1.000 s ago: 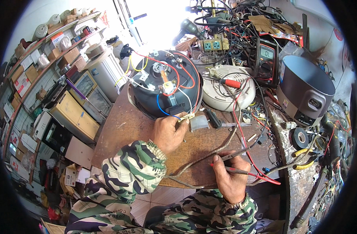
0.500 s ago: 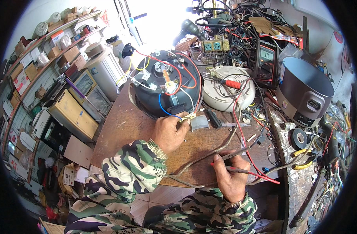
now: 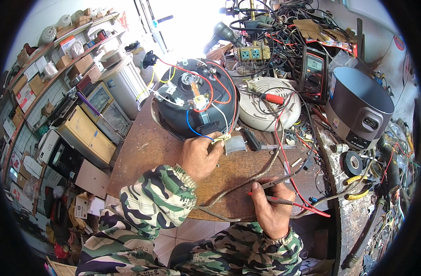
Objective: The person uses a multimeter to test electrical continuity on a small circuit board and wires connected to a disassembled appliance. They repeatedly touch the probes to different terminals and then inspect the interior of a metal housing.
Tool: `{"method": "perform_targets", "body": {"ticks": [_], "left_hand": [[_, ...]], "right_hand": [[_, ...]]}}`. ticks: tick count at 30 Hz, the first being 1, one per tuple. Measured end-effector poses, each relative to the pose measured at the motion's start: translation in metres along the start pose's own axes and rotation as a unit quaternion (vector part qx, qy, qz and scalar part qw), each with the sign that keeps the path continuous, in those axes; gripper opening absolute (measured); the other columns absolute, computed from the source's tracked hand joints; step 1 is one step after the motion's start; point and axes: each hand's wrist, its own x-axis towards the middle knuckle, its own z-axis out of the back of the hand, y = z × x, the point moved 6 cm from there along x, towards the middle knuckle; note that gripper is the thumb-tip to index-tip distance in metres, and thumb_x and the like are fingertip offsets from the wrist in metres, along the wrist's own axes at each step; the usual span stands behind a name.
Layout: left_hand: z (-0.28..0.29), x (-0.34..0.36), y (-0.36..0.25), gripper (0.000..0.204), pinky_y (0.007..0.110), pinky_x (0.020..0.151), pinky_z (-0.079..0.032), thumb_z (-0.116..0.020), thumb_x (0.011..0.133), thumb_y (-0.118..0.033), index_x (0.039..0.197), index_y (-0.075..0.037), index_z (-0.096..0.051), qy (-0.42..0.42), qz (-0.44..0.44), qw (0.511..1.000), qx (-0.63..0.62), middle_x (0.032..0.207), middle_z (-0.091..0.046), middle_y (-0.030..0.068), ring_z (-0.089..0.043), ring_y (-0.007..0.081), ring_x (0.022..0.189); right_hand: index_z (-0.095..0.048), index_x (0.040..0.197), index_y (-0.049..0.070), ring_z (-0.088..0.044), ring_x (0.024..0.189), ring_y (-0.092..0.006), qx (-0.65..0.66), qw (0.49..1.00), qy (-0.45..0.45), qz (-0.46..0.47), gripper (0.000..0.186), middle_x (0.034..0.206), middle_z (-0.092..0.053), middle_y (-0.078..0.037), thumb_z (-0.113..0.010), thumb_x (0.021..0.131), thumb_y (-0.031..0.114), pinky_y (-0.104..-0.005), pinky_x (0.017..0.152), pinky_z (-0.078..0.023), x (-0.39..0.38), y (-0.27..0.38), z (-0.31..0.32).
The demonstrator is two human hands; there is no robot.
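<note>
Pinched between thumb and fingers of my left hand (image 3: 200, 158) is a small pale wire connector (image 3: 224, 137). A blue wire (image 3: 191, 125) and a white wire run from it to the upturned black appliance base (image 3: 173, 114), whose top carries red and white wires and metal brackets. My right hand (image 3: 274, 209) is closed around two multimeter probes, a red probe (image 3: 280, 200) and a black probe (image 3: 271, 184). Their tips point left, apart from the connector. Cables lead up toward the multimeter (image 3: 314, 73), which stands with its screen lit.
A cream round plastic base (image 3: 268, 115) with a red-handled tool on it sits behind. At right are a grey cooker body (image 3: 360, 110), black tape (image 3: 352, 163) and yellow-handled pliers (image 3: 356, 195). A thick cord (image 3: 229, 189) crosses the wooden table (image 3: 141, 152); tangled cables pile up behind.
</note>
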Motion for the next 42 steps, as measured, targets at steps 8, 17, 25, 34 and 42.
{"method": "perform_targets", "body": {"ticks": [8,17,25,34,42], "left_hand": [[-0.005,-0.002,0.001,0.021,0.023,0.053,-0.052,-0.059,0.094,-0.006,0.111,0.005,-0.062,0.069,0.043,0.993,-0.082,0.080,-0.066,0.0036,-0.060,0.0068,0.062],[-0.008,-0.003,0.002,0.020,0.023,0.055,-0.053,-0.057,0.095,-0.008,0.111,0.004,-0.062,0.084,0.028,0.991,-0.104,0.081,-0.065,0.0031,-0.060,0.0070,0.063],[-0.007,-0.004,-0.002,0.017,0.025,0.053,-0.051,-0.060,0.094,-0.009,0.106,0.003,-0.064,0.065,0.052,0.986,-0.147,0.072,-0.065,0.0045,-0.062,0.0081,0.058],[-0.009,-0.004,0.003,0.016,0.026,0.051,-0.052,-0.059,0.092,-0.006,0.104,0.005,-0.064,0.066,0.043,0.984,-0.158,0.073,-0.067,0.0081,-0.063,0.0110,0.057],[-0.004,-0.002,-0.003,0.019,0.025,0.052,-0.051,-0.058,0.094,-0.010,0.106,0.005,-0.063,0.065,-0.011,0.996,-0.056,0.073,-0.065,0.0032,-0.061,0.0073,0.059]], "right_hand": [[-0.065,0.086,-0.006,-0.057,0.057,-0.0112,-0.002,1.000,0.012,0.006,0.013,0.065,-0.063,-0.008,-0.068,0.086,0.006,-0.0261,0.053,-0.045,0.000,-0.001,-0.001],[-0.068,0.086,-0.002,-0.062,0.055,-0.0208,-0.003,1.000,-0.016,-0.001,0.012,0.066,-0.064,-0.014,-0.072,0.082,0.008,-0.0319,0.053,-0.047,-0.005,-0.008,-0.001],[-0.069,0.092,-0.002,-0.060,0.059,-0.0112,-0.068,0.995,0.002,0.076,0.015,0.067,-0.066,-0.010,-0.071,0.086,0.012,-0.0281,0.055,-0.047,0.000,-0.001,-0.002],[-0.069,0.093,-0.001,-0.065,0.064,-0.0147,-0.058,0.996,0.027,0.056,0.016,0.074,-0.069,-0.012,-0.070,0.087,0.013,-0.0295,0.060,-0.051,0.001,0.004,-0.002],[-0.061,0.074,0.001,-0.058,0.052,-0.0317,-0.107,0.991,-0.026,0.073,0.023,0.062,-0.058,-0.018,-0.076,0.082,0.017,-0.0389,0.049,-0.043,-0.002,-0.014,-0.005]]}}
